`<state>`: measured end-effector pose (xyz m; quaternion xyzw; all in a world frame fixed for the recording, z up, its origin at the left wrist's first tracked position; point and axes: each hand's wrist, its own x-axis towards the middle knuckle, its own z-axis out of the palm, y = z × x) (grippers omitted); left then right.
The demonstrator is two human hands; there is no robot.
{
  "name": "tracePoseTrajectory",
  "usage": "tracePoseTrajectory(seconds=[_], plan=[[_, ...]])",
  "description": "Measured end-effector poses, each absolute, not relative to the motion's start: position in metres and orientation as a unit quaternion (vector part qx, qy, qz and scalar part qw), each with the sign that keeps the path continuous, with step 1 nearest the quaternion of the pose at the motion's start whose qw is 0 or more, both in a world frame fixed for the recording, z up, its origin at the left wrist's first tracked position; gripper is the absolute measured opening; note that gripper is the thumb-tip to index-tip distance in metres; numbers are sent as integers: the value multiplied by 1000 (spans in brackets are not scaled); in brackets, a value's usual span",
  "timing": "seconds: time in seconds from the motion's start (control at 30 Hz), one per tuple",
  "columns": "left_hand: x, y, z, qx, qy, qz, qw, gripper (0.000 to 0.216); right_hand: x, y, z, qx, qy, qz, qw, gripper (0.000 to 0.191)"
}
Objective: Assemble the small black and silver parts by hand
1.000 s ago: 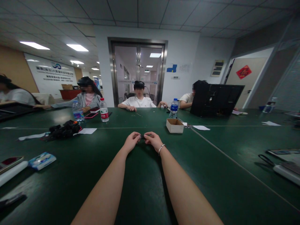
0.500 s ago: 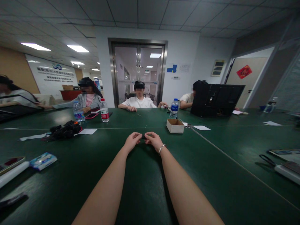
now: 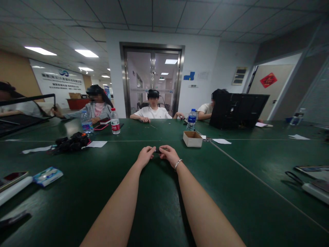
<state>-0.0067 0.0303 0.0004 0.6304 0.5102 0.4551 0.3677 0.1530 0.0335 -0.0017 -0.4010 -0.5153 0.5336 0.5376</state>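
Green tabletop [image 3: 159, 206], both forearms [image 3: 115, 199] stretched forward, converging over it. Left hand [image 3: 146, 156] and right hand [image 3: 169, 155] pinch small dark object [image 3: 157, 150] between them, one per side. Long axis looks left-to-right; ends covered, pointing direction can't tell.

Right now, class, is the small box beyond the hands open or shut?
Open: no lid covers the box, and its brown inner walls show.

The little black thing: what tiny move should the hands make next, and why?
Perhaps ease the right hand slightly aside while the left hand holds on: together they cover much of the little black thing, so its shape is hard to see.
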Motion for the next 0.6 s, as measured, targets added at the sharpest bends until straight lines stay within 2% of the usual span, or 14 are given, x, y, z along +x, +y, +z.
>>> tracePoseTrajectory(seconds=[0.13,0.4,0.6], plan=[[-7,29,2,647,538,417,344,57,152,33,0,-403,-515,538,533,23],[-9,31,-1,648,525,413,364,57,151,31,2,-409,-509,542,529,19],[-8,35,-4,616,490,452,420,42,152,30,2,-411,-501,540,538,20]])
